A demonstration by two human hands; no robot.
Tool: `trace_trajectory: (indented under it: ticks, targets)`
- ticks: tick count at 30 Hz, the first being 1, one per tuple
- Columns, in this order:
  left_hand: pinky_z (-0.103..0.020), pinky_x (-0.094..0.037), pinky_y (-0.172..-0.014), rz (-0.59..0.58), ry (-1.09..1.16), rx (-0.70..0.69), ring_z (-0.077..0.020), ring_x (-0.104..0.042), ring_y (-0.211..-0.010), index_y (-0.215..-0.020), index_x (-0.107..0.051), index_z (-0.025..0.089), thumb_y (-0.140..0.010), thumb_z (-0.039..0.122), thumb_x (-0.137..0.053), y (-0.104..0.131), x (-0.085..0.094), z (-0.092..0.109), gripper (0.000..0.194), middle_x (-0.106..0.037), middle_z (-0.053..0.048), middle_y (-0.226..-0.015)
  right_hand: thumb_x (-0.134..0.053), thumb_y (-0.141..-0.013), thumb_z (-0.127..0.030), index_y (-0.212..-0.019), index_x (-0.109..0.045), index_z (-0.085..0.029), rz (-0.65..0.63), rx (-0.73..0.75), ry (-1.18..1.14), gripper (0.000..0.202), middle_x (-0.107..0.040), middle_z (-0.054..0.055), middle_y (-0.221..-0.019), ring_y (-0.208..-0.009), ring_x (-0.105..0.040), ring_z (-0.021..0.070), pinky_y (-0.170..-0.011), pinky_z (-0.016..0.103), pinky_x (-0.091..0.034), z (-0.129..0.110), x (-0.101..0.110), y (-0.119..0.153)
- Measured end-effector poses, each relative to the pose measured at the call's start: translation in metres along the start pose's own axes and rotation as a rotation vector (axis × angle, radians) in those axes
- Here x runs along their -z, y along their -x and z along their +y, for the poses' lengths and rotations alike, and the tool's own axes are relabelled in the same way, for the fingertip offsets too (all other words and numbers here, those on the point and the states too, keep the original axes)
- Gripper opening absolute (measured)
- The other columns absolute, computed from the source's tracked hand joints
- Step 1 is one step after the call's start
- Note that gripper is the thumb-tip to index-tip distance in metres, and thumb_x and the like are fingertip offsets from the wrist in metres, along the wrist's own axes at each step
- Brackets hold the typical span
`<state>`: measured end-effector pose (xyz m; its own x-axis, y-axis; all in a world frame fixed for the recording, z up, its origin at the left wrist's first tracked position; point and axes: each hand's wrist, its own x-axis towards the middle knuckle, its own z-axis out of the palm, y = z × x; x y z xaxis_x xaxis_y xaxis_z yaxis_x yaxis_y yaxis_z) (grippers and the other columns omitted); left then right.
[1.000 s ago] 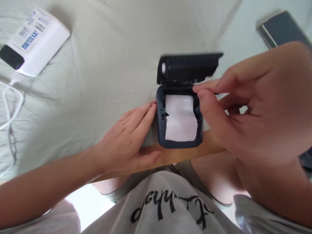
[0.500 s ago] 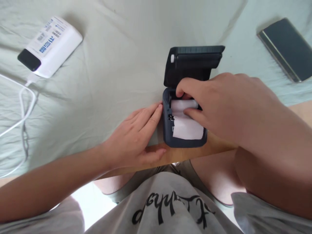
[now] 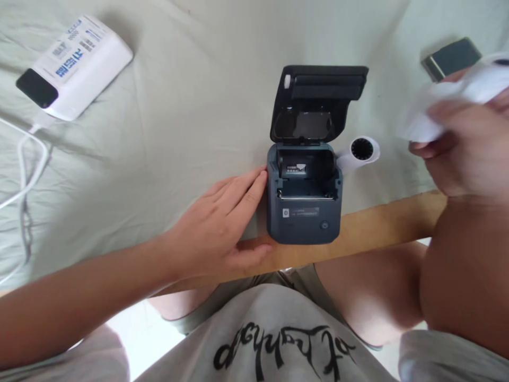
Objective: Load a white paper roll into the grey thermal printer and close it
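A dark blue-grey label printer [image 3: 294, 228] sits at the near edge of the cloth with its lid [image 3: 304, 124] tipped up and its paper bay exposed, no roll inside. My left hand [image 3: 225, 220] lies flat along its left side, fingers stretched out and fingertips touching the casing. Far to the right, my right hand [image 3: 463, 140], smeared by motion, grips a white paper roll [image 3: 487, 82] with a loose paper end. A second white paper roll [image 3: 348, 161] with a dark core lies against the printer's right side.
At the upper left rests a white power bank [image 3: 93, 61] with a black end and a white cable [image 3: 34, 183]. A dark phone-like slab [image 3: 453, 57] lies upper right, partly covered by my right hand. The wooden table edge [image 3: 382, 225] runs below the printer.
My right hand has lifted the paper roll out of the printer and carried it right and up. The second roll has come into view. My left hand stays in place.
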<state>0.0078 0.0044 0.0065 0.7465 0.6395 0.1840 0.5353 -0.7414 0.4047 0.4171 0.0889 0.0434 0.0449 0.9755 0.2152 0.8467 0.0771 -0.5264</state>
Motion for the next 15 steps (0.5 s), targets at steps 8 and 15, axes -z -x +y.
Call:
trace_trajectory:
  ticks: [8, 15]
  targets:
    - [-0.067, -0.066, -0.144, -0.017, 0.011, 0.006, -0.0515, -0.069, -0.179, -0.207, -0.012, 0.013, -0.118, 0.048, -0.070, 0.004, 0.003, -0.004, 0.112, -0.058, -0.034, -0.197, -0.103, -0.096, -0.073, -0.104, -0.074, -0.023, -0.018, -0.062, 0.059, 0.058, -0.083, 0.007, -0.097, -0.090, -0.077, 0.0179, -0.084, 0.039, -0.061, 0.007, -0.002, 0.015]
    - [-0.067, -0.066, -0.143, -0.002, 0.023, 0.027, -0.0506, -0.070, -0.178, -0.208, -0.011, 0.020, -0.118, 0.051, -0.069, 0.005, 0.002, -0.004, 0.111, -0.059, -0.030, -0.198, -0.091, -0.101, -0.091, -0.120, -0.081, -0.024, -0.118, 0.039, 0.170, 0.071, -0.088, 0.015, -0.129, -0.120, -0.083, 0.0264, -0.111, 0.049, -0.065, 0.016, 0.000, 0.014]
